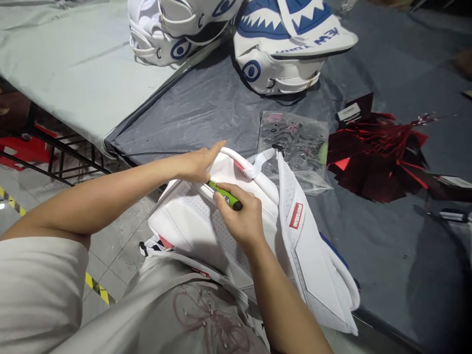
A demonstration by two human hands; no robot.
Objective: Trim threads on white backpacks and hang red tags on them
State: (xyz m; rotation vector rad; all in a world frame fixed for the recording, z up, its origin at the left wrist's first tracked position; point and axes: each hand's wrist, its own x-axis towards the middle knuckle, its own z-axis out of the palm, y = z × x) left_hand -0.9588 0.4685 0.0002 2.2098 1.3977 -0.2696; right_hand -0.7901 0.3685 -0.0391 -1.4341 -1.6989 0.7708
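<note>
Where the dark table [177, 118] spreads out: it fills the middle and right, beside a pale table [66, 69] at the upper left.
Finished-looking backpacks: a stack of white ones [173, 29] stands at the top, and a white-and-blue one [280, 69] sits just right of it on the dark cover.
Backpack in hand: a white backpack [177, 223] lies tilted at the near table edge, against the person's front, back panel upward. It looks light and floppy, with smooth, perhaps slippery cloth; firm padding should give the panel some stiffness.
Strap: the wide padded strap [317, 275] with a red label runs down the right side; it and the top edge seem the surest places to grip. Light stitching and white cloth probably mark easily.
Tags: a dark red bundle [383, 157] lies to the right.
Clear bag: a plastic bag [291, 137] lies flat just beyond the backpack.
Left hand [199, 161]: fingers outstretched over the backpack's top edge; I cannot tell whether the thumb pinches the cloth.
Right hand [243, 211]: fingers curled firmly round the pen.
Pen: a green, pen-like tool [228, 196], tip near the left thumb at the top seam.
</note>
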